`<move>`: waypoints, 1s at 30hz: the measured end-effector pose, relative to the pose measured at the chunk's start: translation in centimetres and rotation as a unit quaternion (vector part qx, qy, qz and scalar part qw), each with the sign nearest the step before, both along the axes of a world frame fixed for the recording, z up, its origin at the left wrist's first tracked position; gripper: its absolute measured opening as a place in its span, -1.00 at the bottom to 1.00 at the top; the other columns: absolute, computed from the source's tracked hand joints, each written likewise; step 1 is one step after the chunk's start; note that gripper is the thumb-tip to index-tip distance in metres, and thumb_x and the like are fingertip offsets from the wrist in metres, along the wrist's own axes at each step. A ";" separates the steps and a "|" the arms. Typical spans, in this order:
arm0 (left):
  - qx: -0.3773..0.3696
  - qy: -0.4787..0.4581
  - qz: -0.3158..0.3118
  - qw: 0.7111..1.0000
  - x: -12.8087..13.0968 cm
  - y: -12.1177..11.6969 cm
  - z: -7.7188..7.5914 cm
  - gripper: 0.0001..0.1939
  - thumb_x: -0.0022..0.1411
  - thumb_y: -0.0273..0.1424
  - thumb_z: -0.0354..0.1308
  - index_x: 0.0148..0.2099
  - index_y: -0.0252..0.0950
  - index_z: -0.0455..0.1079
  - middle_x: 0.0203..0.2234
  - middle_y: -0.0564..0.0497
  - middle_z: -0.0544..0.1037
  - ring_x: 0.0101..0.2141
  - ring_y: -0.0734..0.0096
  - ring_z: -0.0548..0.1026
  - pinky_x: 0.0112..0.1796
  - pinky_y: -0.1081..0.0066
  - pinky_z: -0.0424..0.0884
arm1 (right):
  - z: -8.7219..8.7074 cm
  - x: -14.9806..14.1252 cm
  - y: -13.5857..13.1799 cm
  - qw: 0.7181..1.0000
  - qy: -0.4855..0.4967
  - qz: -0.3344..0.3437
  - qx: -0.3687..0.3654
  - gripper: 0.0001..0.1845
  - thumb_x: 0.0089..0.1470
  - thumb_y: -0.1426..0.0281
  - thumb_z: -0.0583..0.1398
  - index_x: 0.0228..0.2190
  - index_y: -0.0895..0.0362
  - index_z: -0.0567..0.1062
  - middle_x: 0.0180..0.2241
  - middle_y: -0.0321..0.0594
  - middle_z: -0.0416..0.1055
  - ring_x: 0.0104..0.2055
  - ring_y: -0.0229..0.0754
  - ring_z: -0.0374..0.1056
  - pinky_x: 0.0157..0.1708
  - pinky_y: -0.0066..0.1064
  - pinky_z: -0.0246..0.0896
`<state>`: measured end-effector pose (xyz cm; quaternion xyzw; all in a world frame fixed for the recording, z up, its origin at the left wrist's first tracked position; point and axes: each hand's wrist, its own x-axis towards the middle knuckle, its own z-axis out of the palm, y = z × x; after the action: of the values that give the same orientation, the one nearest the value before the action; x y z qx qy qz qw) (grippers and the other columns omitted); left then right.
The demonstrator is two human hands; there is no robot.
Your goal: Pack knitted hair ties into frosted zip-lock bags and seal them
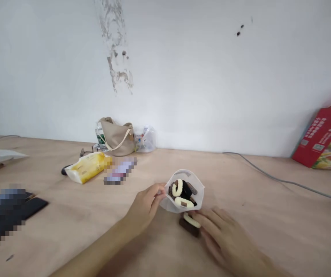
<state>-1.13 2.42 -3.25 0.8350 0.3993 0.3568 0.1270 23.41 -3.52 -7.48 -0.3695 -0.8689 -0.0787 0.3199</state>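
Observation:
My left hand (145, 204) pinches the left edge of a frosted plastic pouch (198, 192) that lies on the light wooden table (269, 231). The pouch holds several fuzzy hair ties in cream, black and brown, with a cream one (177, 188) on top. Just below the pouch, a cream hair tie (192, 220) rests on a dark brown hair tie (189, 227). My right hand (223, 238) lies beside them, its spread fingertips at or against the cream tie.
A beige handbag (117, 137), a water bottle (100, 134) and a plastic bag (145, 139) stand by the wall. A yellow packet (87, 167), a pixelated item (121, 170), a black phone (35, 207) and a grey cable (283, 180) lie around. A red box (321, 138) leans at right.

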 end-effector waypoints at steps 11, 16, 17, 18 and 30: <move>-0.064 -0.015 -0.022 0.998 -0.2 0.4 -0.7 -0.83 0.33 -0.34 -0.19 -0.31 -0.20 0.16 -0.20 -0.07 0.55 -0.20 0.26 0.51 -0.19 0.33 0.39 | 0.4 -0.4 0.0 0.997 -0.018 0.023 -0.068 -0.65 -0.05 0.55 0.07 -0.18 0.06 0.39 -0.34 -0.25 0.46 -0.35 -0.17 0.33 -0.33 -0.38 0.15; -0.084 -0.011 -0.075 0.994 -0.1 0.1 -1.1 -0.83 0.36 -0.35 -0.19 -0.30 -0.18 0.14 -0.20 -0.08 0.55 0.01 0.21 0.43 -0.09 0.32 0.36 | 0.1 -1.1 0.0 0.999 0.005 0.034 0.019 -0.85 0.01 0.56 0.05 -0.46 0.08 0.33 -0.50 -0.31 0.41 -0.48 -0.24 0.31 -0.43 -0.42 0.10; -0.088 -0.011 -0.082 0.993 0.0 0.0 -1.1 -0.83 0.36 -0.36 -0.19 -0.30 -0.19 0.15 -0.17 -0.09 0.54 0.03 0.22 0.42 -0.08 0.32 0.36 | 0.2 -0.9 -0.2 0.997 0.012 0.051 0.058 -0.83 0.03 0.57 0.04 -0.50 0.08 0.31 -0.56 -0.33 0.37 -0.53 -0.25 0.27 -0.46 -0.42 0.07; -0.092 -0.011 -0.088 0.992 0.0 -0.1 -1.0 -0.83 0.36 -0.36 -0.19 -0.29 -0.19 0.16 -0.14 -0.10 0.54 0.04 0.22 0.41 -0.06 0.31 0.35 | 0.5 -0.8 -0.5 0.992 0.019 0.069 0.100 -0.81 0.05 0.57 0.02 -0.52 0.08 0.30 -0.61 -0.35 0.32 -0.57 -0.27 0.22 -0.49 -0.42 0.04; 0.022 -0.010 -0.181 0.983 1.2 -1.9 -0.7 -0.79 0.39 -0.48 -0.18 -0.21 -0.23 0.27 0.11 -0.09 0.38 0.08 0.28 0.37 0.05 0.34 0.31 | 3.4 -1.8 0.1 0.988 0.016 -0.010 0.151 -0.63 0.29 0.53 -0.12 -0.19 0.18 0.46 -0.38 -0.21 0.51 -0.36 -0.15 0.33 -0.29 -0.28 0.04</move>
<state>0.06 0.48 -3.99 0.8925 0.2322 0.3447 0.1751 21.63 -3.47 -4.12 -0.3271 -0.8380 -0.2066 0.3849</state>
